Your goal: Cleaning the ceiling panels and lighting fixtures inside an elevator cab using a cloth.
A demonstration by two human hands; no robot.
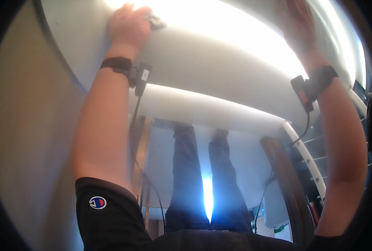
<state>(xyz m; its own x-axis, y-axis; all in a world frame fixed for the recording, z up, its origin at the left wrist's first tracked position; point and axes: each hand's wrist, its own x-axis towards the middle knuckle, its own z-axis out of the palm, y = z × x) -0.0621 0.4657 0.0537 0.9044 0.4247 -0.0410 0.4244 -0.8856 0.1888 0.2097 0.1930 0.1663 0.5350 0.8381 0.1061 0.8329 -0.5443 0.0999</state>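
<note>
My left hand (129,26) is at the upper left, pressed to a smooth white surface (211,66) that gleams strongly. Between its thumb side and the surface sticks out a crumpled grey cloth or wad (155,21). My right hand (299,26) is raised at the upper right, blurred and partly cut by the frame's top. Its fingers look extended, with nothing seen in them. Whether it touches the white surface I cannot tell. Both wrists wear black straps with a small cabled device, one on the left wrist (143,80) and one on the right wrist (302,94).
A pale wall (25,131) rises at the left. Beside my right arm is a white perforated upright (305,153) with metal shelf wires. Below lie a wooden strip (143,147) and a brown wooden edge (280,166). Thin black cables (153,185) hang from the wrist devices.
</note>
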